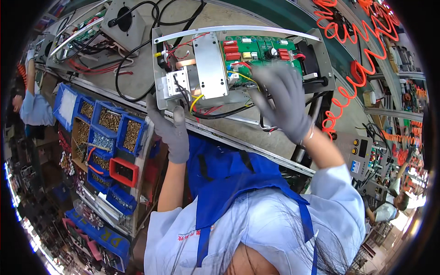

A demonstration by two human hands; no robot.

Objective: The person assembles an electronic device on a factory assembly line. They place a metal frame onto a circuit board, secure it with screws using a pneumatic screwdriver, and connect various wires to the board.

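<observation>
An open metal chassis (324,55) lies on the bench in front of me. It holds a green circuit board (256,44) with red components, a silver metal plate (209,68), a white block-shaped part (178,83) and a black fan (308,56). My left hand (172,135), in a grey glove, is at the near left corner, thumb and fingers apart; whether it touches the metal I cannot tell. Over the board's near right part, my right hand (282,101), also gloved, has its fingers spread, the tips blurred by motion. A yellow wire (196,101) loops out at the front.
Blue bins (131,134) of screws and small fittings stand at the left, beside a red empty frame-like tray (123,172). Another unit (121,25) sits at the back left among black cables. Orange coiled hoses (341,98) hang at the right, near a grey control box (355,153). Other people work at both sides.
</observation>
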